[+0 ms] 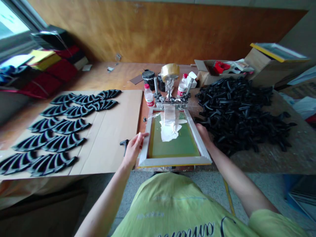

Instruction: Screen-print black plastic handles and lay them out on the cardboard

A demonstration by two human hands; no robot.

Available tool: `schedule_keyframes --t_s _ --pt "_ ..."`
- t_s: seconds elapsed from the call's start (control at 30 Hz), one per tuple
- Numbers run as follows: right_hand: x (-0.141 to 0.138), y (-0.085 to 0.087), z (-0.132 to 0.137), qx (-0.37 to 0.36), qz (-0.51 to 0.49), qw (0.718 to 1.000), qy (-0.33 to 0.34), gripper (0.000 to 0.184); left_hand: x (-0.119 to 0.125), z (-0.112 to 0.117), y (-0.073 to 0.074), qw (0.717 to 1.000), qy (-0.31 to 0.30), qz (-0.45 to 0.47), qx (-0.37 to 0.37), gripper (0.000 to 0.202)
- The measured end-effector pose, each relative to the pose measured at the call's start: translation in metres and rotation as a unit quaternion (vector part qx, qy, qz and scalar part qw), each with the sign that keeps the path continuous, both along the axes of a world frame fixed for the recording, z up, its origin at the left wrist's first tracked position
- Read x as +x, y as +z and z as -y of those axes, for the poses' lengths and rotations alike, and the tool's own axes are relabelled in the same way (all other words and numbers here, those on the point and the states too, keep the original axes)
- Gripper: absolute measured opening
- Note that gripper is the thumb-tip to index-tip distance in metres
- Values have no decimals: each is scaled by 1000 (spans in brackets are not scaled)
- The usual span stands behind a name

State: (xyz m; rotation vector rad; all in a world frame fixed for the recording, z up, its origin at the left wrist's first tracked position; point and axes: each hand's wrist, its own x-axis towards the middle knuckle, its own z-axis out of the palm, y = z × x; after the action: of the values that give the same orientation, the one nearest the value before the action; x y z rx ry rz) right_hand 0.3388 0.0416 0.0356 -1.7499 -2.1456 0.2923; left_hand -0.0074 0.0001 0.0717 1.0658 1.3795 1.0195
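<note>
My left hand (134, 146) is at the left side of a screen-printing frame (205, 154), its fingers bent and the fingertips at the frame's edge. A curved black plastic handle (124, 143) sticks out on the outer side of this hand, which seems closed on it; the grip itself is hidden. My right hand (203, 134) is at the frame's right side, beside the heap of black handles (237, 112); its fingers are partly hidden and blurred. White ink (170, 132) lies on the green mesh (172, 149), under a pale squeegee-like block (169, 115). A metal clamp (170, 104) stands at the frame's far end.
On the left, cardboard (106, 131) bears fanned rows of black handles (59, 143). Behind the frame stand bottles with red caps (148, 96), dark tubs (148, 77) and a tape roll (170, 70). An open carton (204, 74) is at the back right, red boxes (59, 72) at the left.
</note>
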Motion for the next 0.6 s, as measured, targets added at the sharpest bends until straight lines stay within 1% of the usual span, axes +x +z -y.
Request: schedule_keyframes --t_s 0.07,0.1,0.13,0.17,0.2,0.23,0.27,0.33,0.37,0.4,0.47,0.53,0.6 --pt "-1 14 -18 40 -19 997 -56 30 1 12 -29 999 -7 -1 -39 70" --pt "-9 20 -28 69 -24 995 -61 32 2 14 -43 999 -7 0 -51 77" --pt "-21 26 -36 89 -26 995 -44 39 4 15 -56 998 -7 -4 -58 81" --pt "-36 31 -44 98 -20 995 -10 48 5 14 -67 998 -6 -15 -60 82" --pt "-52 34 -49 91 -4 995 30 53 6 12 -77 998 -8 -33 -57 80" --pt "-67 35 -52 73 16 995 61 51 6 10 -84 997 -11 -54 -51 76" --pt "-79 34 -51 47 34 995 81 45 5 8 -90 996 -16 -73 -47 72" --pt "-94 28 -42 -5 58 993 106 24 3 5 -96 994 -24 -94 -47 68" --pt "-95 24 -34 -21 64 990 121 16 2 5 -98 994 -23 -97 -51 67" --pt "-94 19 -24 -30 67 987 143 12 2 5 -98 994 -18 -96 -55 66" --pt "-85 14 -4 -33 70 975 208 20 2 5 -98 994 -4 -89 -62 65" --pt "-75 15 9 -33 75 956 281 28 3 5 -97 995 7 -81 -64 62" --pt "-70 21 11 -44 85 941 325 24 5 5 -96 995 12 -72 -69 61"
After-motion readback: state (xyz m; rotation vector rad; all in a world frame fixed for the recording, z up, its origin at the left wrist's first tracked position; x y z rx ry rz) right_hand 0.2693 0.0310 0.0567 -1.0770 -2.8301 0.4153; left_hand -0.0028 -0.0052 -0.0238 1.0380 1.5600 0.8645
